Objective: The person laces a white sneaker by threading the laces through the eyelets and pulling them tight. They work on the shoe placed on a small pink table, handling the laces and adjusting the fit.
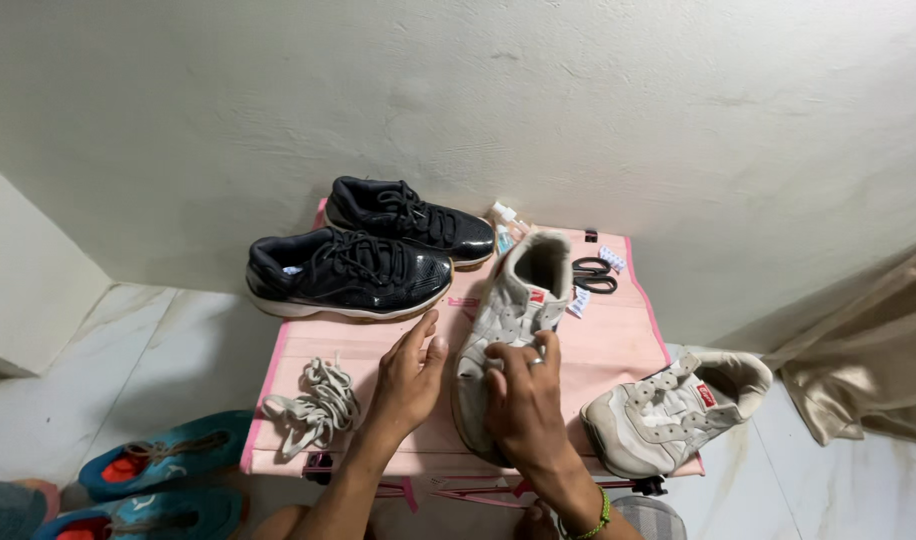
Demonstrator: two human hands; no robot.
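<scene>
Laces out, lying on tabletop | right hand presses unlaced white shoe | left hand released, beside | relacing not started

The surface is pale pink. On it, an off-white sneaker carries a red tongue tag; behind it sit glossy black sneakers with white midsoles. Left of the surface, teal shoes show orange linings. The scissors are black.

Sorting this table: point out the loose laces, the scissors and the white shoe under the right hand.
loose laces [316, 405], head view, middle of the bundle.
scissors [593, 274], head view, on the black handles.
white shoe [518, 300], head view, on its tongue.
</scene>
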